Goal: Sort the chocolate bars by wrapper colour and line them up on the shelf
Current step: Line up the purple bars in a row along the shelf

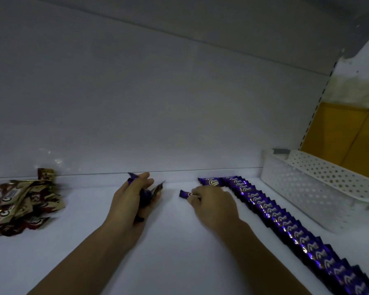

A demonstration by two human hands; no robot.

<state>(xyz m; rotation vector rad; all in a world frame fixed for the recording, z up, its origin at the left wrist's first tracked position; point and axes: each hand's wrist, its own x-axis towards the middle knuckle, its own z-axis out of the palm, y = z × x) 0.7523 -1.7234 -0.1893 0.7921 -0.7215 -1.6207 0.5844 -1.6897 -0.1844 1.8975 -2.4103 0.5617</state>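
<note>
On the white shelf (175, 241) a long row of purple-wrapped chocolate bars (285, 222) runs overlapping from the back wall toward the front right. One more purple bar (210, 181) lies flat at the back, left of the row's far end. My right hand (211, 204) pinches a single purple bar (184, 194) low over the shelf, just left of the row. My left hand (134, 196) grips a bunch of several purple bars (146, 193), their ends sticking out above and below the fingers. A loose heap of gold-and-maroon bars (19, 203) lies at the far left.
A white perforated plastic basket (320, 184) stands at the right end of the shelf, beside the purple row. The shelf's white back wall rises behind everything. A slotted upright and a yellow surface show at the far right.
</note>
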